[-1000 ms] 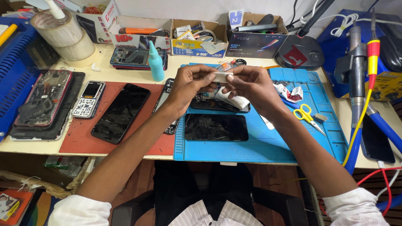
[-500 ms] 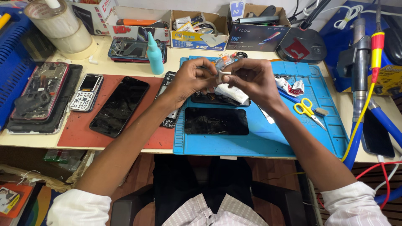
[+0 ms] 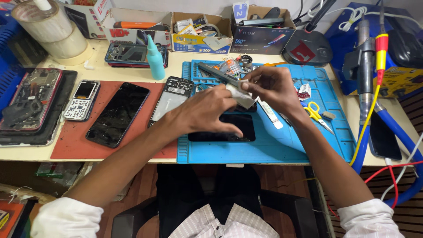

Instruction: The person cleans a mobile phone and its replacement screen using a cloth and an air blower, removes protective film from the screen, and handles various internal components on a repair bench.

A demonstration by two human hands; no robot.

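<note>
- Currently both hands meet over the blue mat (image 3: 282,145): right hand (image 3: 273,88) fingers pinch a small white wipe (image 3: 240,93); left hand (image 3: 207,112) fingers close on its lower edge.
- Wipe: light, soft, likely tears easily; grip by edges.
- Long axis runs upper-right to lower-left, above the black phone (image 3: 222,130) on the worktop (image 3: 132,70).

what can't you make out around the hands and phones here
Head view, the only one:
- Small pale piece between the hands: mostly wrapped by the right hand and left hand, kind unclear.
- Black phone on the blue mat: top hidden under the left hand.
- Phone at right: partly behind the blue hose.
</note>
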